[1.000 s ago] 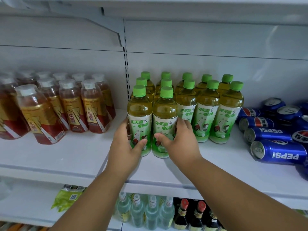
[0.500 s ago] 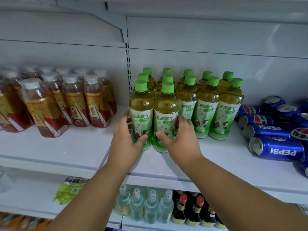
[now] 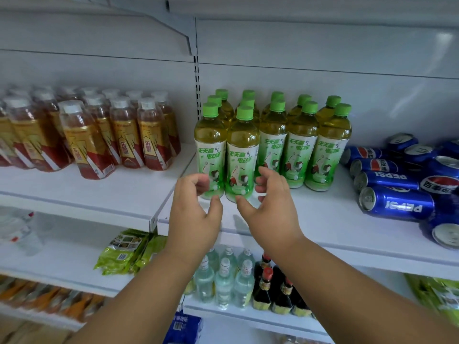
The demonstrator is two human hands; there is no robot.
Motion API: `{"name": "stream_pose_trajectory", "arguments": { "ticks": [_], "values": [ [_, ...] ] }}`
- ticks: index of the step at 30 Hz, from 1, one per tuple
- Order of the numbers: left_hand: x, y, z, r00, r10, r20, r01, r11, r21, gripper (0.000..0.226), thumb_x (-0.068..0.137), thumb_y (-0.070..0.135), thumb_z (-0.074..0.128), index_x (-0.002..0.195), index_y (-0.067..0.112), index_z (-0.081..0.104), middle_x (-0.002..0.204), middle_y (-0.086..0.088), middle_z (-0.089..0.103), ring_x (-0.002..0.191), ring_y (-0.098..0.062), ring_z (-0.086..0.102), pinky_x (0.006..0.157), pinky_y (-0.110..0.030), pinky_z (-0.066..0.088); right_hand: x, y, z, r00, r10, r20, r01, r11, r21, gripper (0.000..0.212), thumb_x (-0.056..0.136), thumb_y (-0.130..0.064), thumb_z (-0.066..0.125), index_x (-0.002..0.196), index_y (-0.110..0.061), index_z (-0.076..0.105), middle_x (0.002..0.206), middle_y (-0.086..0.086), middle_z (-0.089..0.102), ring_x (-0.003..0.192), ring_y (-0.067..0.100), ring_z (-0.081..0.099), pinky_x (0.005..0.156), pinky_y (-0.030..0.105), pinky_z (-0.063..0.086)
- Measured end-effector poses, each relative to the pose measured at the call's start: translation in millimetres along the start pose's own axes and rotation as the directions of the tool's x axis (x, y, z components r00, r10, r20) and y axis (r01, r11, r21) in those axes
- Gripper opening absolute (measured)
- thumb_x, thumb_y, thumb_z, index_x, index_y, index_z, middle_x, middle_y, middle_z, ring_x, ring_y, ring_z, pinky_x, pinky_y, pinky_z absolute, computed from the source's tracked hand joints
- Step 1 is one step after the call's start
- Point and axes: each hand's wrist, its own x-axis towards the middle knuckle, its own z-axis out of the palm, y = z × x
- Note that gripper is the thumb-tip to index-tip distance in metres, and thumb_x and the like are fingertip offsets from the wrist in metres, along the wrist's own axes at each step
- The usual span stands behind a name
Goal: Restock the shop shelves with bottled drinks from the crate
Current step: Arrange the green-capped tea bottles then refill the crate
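So the white shelf is the big thing here, and it's filling up nicely. The green-capped tea bottles stand upright in tidy rows running from the back wall toward the near edge, and the two nearest ones, on the left and just right of it, sit touching side by side in front of the rest. Those look placed and done to me. The three columns to their right stop one bottle short, so there's bare shelf in front of them for more, plus a strip along the near lip.

To the left across the shelf joint are the amber bottles, well apart from the green ones. To the right, the blue cans lie on their sides, pretty near the last green column, so watch that side when sliding stuff in.

Left hand and right hand hover just in front of the two near bottles, fingers loosely curled, holding nothing. Crate isn't in view, so no idea how many are left.
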Motion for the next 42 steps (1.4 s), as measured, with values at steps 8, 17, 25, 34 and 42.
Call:
{"name": "stream_pose_trajectory", "arguments": {
  "ticks": [8,17,25,34,42],
  "values": [
    [-91,53,-34,1.0,-0.03,-0.01,0.03,1.0,0.004,0.03,0.084,0.023,0.057,0.104,0.045,0.05,0.106,0.015,0.06,0.105,-0.004,0.059,0.085,-0.012,0.046,-86,-21,-29,0.987,-0.078,0.14,0.066,0.994,0.091,0.06,0.086,-0.027,0.075,0.139,-0.026,0.047,0.117,-0.015,0.048,0.105,-0.009,0.048,0.088,0.011,0.043],
    [-237,101,-95,0.989,-0.13,-0.074,0.136,0.986,0.092,0.033,0.085,0.02,0.055,0.105,0.047,0.05,0.104,0.02,0.058,0.105,-0.006,0.059,0.085,-0.013,0.047,-220,-31,-57,0.948,-0.132,0.29,0.074,0.976,0.203,0.043,0.085,-0.026,0.075,0.115,-0.04,0.046,0.11,-0.012,0.054,0.1,-0.006,0.051,0.081,0.008,0.04],
    [-342,119,-201,0.948,-0.205,-0.242,0.252,0.95,0.183,0.044,0.08,0.006,0.052,0.103,0.043,0.053,0.099,0.021,0.058,0.098,-0.008,0.06,0.081,-0.015,0.047,-328,-76,-32,0.82,-0.239,0.521,0.104,0.956,0.275,0.038,0.086,-0.023,0.073,0.119,-0.026,0.054,0.115,-0.006,0.053,0.093,-0.009,0.05,0.075,0.003,0.037],
    [-390,119,-300,0.939,-0.211,-0.27,0.27,0.941,0.206,0.048,0.074,0.005,0.046,0.102,0.043,0.052,0.099,0.019,0.057,0.101,-0.011,0.06,0.085,-0.024,0.05,-408,-148,16,0.734,-0.325,0.596,0.166,0.937,0.307,0.041,0.084,-0.023,0.073,0.112,-0.037,0.048,0.109,-0.01,0.052,0.096,0.002,0.053,0.08,0.02,0.048],
    [-446,72,-467,0.928,-0.27,-0.258,0.347,0.877,0.332,0.039,0.076,0.012,0.05,0.105,0.039,0.052,0.102,0.015,0.058,0.101,-0.009,0.06,0.08,-0.015,0.047,-519,-249,135,0.688,-0.277,0.671,0.051,0.94,0.336,0.039,0.082,-0.018,0.073,0.107,-0.04,0.052,0.106,-0.011,0.058,0.094,0.002,0.059,0.077,0.027,0.054]
  ]
}}
